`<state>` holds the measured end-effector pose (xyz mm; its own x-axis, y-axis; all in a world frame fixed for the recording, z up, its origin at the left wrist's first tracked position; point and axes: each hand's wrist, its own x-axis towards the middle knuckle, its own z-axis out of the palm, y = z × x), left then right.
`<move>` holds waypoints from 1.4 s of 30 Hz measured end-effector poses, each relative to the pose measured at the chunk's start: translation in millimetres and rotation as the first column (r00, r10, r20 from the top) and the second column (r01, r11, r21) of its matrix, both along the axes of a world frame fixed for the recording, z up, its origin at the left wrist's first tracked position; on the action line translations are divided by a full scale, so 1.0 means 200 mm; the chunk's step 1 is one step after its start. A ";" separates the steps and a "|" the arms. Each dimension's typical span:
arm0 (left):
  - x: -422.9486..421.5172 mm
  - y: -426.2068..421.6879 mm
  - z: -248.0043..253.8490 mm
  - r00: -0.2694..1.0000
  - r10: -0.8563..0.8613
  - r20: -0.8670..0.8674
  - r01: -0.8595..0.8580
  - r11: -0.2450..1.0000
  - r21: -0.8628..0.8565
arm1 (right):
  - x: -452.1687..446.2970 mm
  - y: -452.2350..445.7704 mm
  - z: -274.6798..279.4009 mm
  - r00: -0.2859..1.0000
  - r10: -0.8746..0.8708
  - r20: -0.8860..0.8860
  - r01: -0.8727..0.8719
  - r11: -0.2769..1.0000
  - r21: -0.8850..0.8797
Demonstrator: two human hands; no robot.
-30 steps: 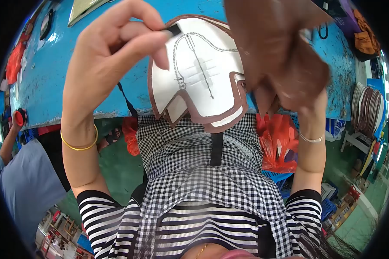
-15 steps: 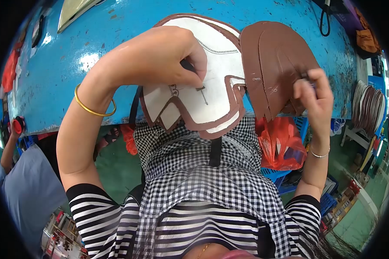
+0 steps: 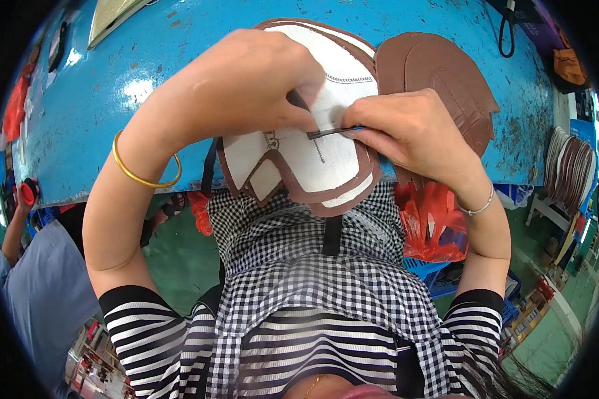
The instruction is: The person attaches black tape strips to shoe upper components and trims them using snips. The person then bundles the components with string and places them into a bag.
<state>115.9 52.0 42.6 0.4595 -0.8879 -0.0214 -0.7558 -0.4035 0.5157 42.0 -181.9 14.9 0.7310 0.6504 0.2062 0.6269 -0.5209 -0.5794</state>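
And it's my left hand [image 3: 266,80] over the white piece [image 3: 309,169], fingers closed on a black strip [image 3: 298,101]! My right hand [image 3: 412,130] pinches a thin tool [image 3: 336,132] between thumb and forefinger, its tip by my left fingertips (touching or not, I can't tell). The white piece overhangs the blue table [image 3: 180,40], brown pieces [image 3: 439,70] just to its right.

Both hands [image 3: 263,80] [image 3: 412,126] close together, fingers pinched, elbows [image 3: 106,259] [image 3: 499,249] bent outward

Head camera facing forward-down, close above hands [image 3: 412,130].
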 end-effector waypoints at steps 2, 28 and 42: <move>0.03 0.04 0.00 0.999 0.018 0.038 -0.019 0.999 0.029 | -0.01 0.02 0.00 0.999 0.008 0.052 -0.004 0.997 -0.073; 0.05 0.13 -0.02 0.998 0.016 -0.067 -0.016 1.000 0.011 | 0.16 0.14 0.08 0.996 -0.074 0.058 0.088 0.950 -0.301; -0.07 0.35 0.07 0.488 0.039 -0.872 -0.711 0.597 -0.371 | -0.21 0.44 0.04 0.823 0.031 0.568 0.290 0.836 -0.465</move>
<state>102.5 122.0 57.5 0.8449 -0.5292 -0.0781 0.1796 0.1431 0.9733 -0.4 -93.2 22.1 0.6893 0.6792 0.2523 0.6479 -0.7336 0.2048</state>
